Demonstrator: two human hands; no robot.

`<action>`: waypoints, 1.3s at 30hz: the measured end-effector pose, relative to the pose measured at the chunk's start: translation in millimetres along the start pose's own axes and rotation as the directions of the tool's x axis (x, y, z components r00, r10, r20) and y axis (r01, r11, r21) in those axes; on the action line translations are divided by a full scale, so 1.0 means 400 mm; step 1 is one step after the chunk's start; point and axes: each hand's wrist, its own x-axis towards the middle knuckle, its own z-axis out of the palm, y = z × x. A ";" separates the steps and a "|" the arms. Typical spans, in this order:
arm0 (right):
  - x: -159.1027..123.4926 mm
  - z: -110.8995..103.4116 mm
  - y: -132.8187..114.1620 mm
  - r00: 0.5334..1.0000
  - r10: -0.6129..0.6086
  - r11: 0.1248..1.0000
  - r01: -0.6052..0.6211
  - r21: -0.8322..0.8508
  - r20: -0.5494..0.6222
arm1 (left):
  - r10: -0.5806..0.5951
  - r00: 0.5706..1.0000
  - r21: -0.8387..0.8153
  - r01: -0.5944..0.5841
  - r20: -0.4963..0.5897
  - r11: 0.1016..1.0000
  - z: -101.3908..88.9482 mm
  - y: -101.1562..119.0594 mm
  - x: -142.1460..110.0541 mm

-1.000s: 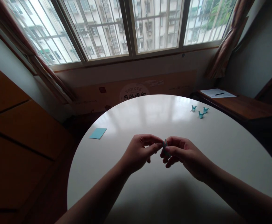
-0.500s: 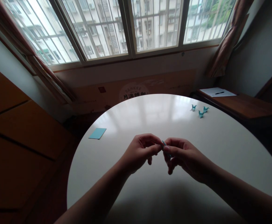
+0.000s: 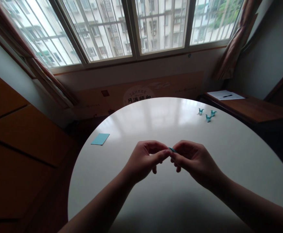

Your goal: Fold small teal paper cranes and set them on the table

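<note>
Above the middle of the white round table (image 3: pixel 141 200), a small folded piece of teal paper (image 3: pixel 172 149) is pinched between both hands. My left hand (image 3: pixel 147 158) is closed, with its thumb and index fingertips at the paper's left end. Closed on the right end is my right hand (image 3: pixel 192 158), its thumb below and fingers curled behind. Most of the paper is covered by the fingertips, so its folded shape cannot be made out.
A light blue square of paper (image 3: pixel 100 139) lies near the table's left edge. Three small teal origami cranes (image 3: pixel 208 118) stand at the back right. Beyond them, a brown desk (image 3: pixel 260 110) holds a white sheet (image 3: pixel 221 94) with a pen (image 3: pixel 227 95). Barred windows are behind.
The folded paper has tipped from steep to nearly flat between the fingertips. My right hand has turned, and its lower fingers have curled in. The left hand has barely moved.
</note>
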 end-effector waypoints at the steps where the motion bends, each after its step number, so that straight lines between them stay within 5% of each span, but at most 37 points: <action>1: -0.001 0.001 -0.001 1.000 -0.010 1.000 0.009 -0.019 -0.007 | 0.012 1.000 0.035 -0.011 -0.012 0.999 0.001 0.002 -0.002; 5: -0.003 0.003 -0.003 1.000 -0.010 1.000 0.010 -0.018 0.006 | 0.036 0.999 0.101 -0.033 -0.036 0.994 0.008 0.011 -0.009; 15: -0.001 -0.009 0.002 0.983 0.161 0.952 -0.177 0.251 0.085 | -0.004 0.998 -0.046 0.001 -0.059 0.999 -0.013 0.017 -0.003; 32: 0.004 -0.002 -0.003 0.934 0.238 0.870 -0.328 0.369 0.268 | 0.022 0.994 -0.080 -0.013 0.108 0.997 -0.009 0.015 -0.003; 36: 0.004 -0.003 -0.001 0.939 0.218 0.888 -0.304 0.345 0.268 | 0.207 0.974 0.155 -0.219 0.088 0.963 -0.004 0.019 -0.016; 39: 0.005 0.000 -0.001 0.948 0.194 0.903 -0.273 0.331 0.252 | 0.472 0.874 0.383 -0.476 0.111 0.791 -0.003 0.018 -0.023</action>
